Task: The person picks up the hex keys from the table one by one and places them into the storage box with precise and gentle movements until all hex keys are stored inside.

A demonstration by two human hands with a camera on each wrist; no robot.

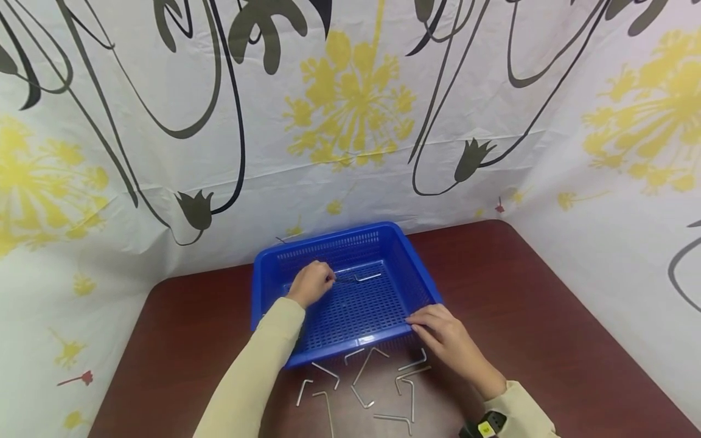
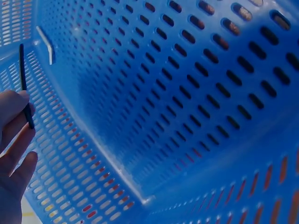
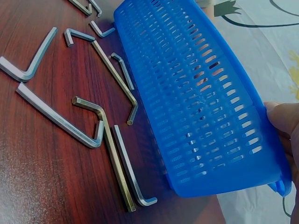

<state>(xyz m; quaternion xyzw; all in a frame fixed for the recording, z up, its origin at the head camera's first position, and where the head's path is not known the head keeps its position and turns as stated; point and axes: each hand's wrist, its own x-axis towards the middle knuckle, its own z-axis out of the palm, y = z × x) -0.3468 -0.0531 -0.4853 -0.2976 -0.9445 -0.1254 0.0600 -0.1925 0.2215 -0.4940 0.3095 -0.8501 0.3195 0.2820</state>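
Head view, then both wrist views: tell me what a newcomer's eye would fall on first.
The blue basket would likely draw the eye first, on the dark reddish table before a flower-patterned cloth. Next come the bent hex keys scattered outside its near side. Inside it, the left hand pinches a thin dark rod, while the right hand holds its near right corner.

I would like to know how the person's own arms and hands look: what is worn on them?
Both the left hand and the right hand are gloveless. The left sleeve and right sleeve are long and pale cream-yellow. By the right cuff sits a black device with a yellow square marking, partly cut off by the picture's edge.
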